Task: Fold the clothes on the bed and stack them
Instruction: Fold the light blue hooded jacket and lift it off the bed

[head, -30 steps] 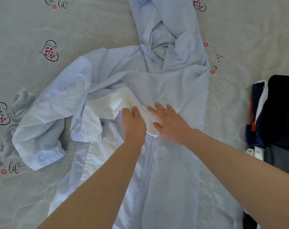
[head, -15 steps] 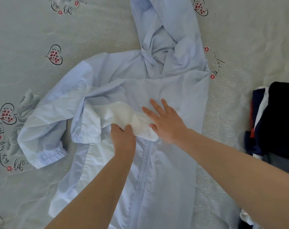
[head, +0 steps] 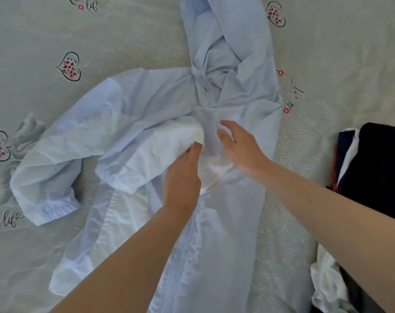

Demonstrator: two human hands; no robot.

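A pale blue hooded zip jacket (head: pixel 232 222) lies front up on the bed, hood pointing away from me. Its left sleeve (head: pixel 47 177) sprawls out to the left, while a sleeve with a white lining (head: pixel 151 154) is folded across the chest. My left hand (head: pixel 183 177) pinches the white fold at the middle of the chest, fingers curled into the cloth. To its right, my right hand (head: pixel 239 147) is spread with straight fingers just over the chest fabric below the zip pull.
A stack of folded dark clothes (head: pixel 384 168) sits at the right edge of the bed. A white garment (head: pixel 327 288) lies crumpled at the lower right. The grey bedsheet (head: pixel 101 41) with heart prints stretches to the left and far side.
My left hand has slid up and to the right and taken hold of the white fold. My right hand has lifted from flat pressing and shifted slightly up.
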